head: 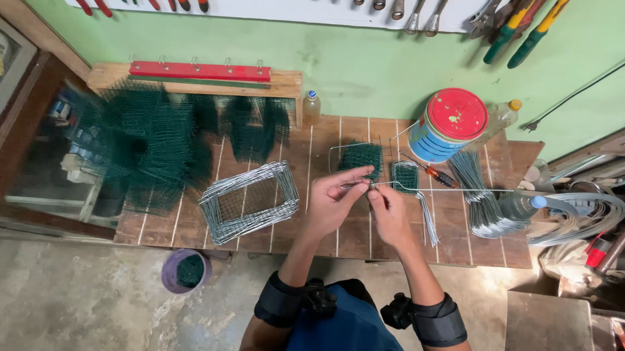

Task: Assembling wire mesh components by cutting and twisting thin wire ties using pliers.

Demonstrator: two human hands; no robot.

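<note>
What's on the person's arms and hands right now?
Both hands, left hand and right hand, are bare, with no gloves. Each forearm wears a wide black band near the elbow, each with a small black device clipped on. No sleeves show below the bands.

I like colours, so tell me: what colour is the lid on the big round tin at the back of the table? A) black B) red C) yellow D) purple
B: the big round tin with blue sides has a red lid with small paint specks.
</note>
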